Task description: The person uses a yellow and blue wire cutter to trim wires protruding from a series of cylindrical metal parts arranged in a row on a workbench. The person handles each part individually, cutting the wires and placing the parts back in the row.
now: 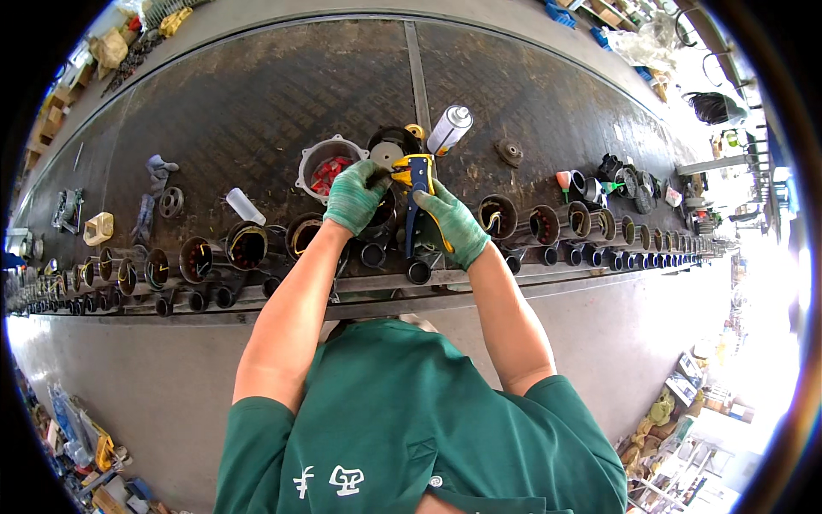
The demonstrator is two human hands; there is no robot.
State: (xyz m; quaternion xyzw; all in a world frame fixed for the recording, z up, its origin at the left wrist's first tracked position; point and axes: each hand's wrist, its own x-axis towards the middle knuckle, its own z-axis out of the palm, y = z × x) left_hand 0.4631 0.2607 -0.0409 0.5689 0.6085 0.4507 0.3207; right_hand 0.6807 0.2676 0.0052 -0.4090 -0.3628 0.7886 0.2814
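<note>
Both hands wear green knit gloves. My right hand [451, 224] is closed around the handles of a wire stripper [419, 176] with a yellow head and blue-and-yellow grips. Its jaws point left, toward my left hand [355, 197]. That hand's fingers are closed beside the jaws, and what they pinch is too small to make out. Just left of it sits a round grey metal housing [305, 163] with small red pieces [328, 174] inside. Behind the stripper are a dark round container with a pale disc [387, 154] and a white spray can [450, 130].
A long row of dark open cylinders, such as this one [498, 214], lines the bench's near edge, several with wires inside. On the dark bench top [282, 77] lie a translucent cup [245, 206], grey gloves [159, 171], a round metal part [509, 152] and a red-tipped funnel [563, 182].
</note>
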